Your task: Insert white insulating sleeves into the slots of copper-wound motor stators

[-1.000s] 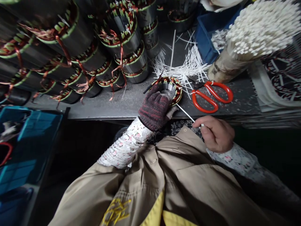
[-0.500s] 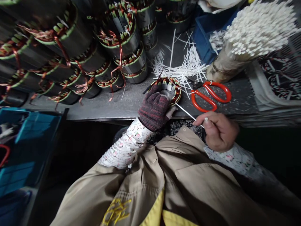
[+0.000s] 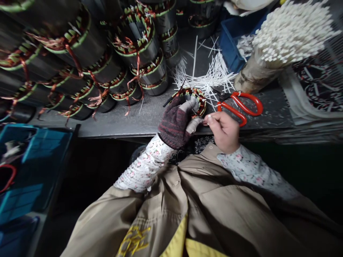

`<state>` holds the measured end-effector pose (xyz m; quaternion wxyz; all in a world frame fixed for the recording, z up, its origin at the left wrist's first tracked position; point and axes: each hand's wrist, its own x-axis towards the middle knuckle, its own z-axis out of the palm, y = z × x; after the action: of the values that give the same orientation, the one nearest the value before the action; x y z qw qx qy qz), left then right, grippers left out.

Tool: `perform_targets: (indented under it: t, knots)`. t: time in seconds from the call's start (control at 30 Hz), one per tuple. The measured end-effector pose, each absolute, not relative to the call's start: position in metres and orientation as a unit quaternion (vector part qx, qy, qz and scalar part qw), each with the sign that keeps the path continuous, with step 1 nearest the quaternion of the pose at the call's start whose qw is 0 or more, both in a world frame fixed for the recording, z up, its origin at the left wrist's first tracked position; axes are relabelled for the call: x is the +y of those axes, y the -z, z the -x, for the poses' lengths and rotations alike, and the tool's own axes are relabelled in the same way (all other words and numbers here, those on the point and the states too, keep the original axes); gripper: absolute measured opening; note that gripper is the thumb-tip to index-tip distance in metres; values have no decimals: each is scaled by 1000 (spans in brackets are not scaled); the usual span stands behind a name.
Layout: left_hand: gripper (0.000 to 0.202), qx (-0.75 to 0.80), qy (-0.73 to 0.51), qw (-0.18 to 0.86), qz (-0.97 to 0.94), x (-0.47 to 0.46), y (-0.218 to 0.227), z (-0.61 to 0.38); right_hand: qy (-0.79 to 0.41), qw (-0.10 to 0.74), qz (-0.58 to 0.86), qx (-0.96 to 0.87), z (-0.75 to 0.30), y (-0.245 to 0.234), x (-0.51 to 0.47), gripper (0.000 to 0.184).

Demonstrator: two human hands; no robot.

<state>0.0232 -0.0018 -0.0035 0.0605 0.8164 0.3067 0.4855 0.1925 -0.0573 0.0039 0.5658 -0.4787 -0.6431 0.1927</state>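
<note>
A motor stator [image 3: 201,101] with copper windings and green slot liners stands near the bench's front edge. Gripping its near side is my left hand [image 3: 178,119], in a dark knitted glove with pale wrapped fingertips; the fingers reach into the bore. My bare right hand [image 3: 223,130] is closed in a pinch close to the stator's right rim, beside the left thumb. A small white end of a tie cord [image 3: 209,117] shows at its fingertips; the rest of the cord is hidden. Red-handled scissors [image 3: 245,104] lie just beyond the right hand.
Loose white cords [image 3: 211,76] lie behind the stator. A thick cord bundle [image 3: 292,35] stands at the right, by a blue bin [image 3: 227,50] and a pale tray [image 3: 300,103]. Stacked stators [image 3: 152,76] fill the left; a teal crate [image 3: 45,153] sits lower left.
My right hand has moved left and up to the stator, and the long white cord stretched between them no longer shows. My left fingers have shifted on the rim.
</note>
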Motion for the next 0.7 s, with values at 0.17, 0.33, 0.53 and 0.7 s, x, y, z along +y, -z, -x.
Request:
perform_targets:
  t: [0.17,0.33,0.53,0.7]
  knots:
    - [37,298,-545,254,-742,-2,7,-29,-273,555,496,-609,-190,-8,-50,16]
    - [20,263,-537,242,-764,8,2,-23,-203,487,487,-696,-198,-33,-55,22]
    - [21,252,-529,178,-791,11,2,-21,-131,421,521,-731,-198,-31,-39,21]
    - [21,236,-509,146,-815,13,6,-18,-157,406,528,-729,-196,-35,-35,24]
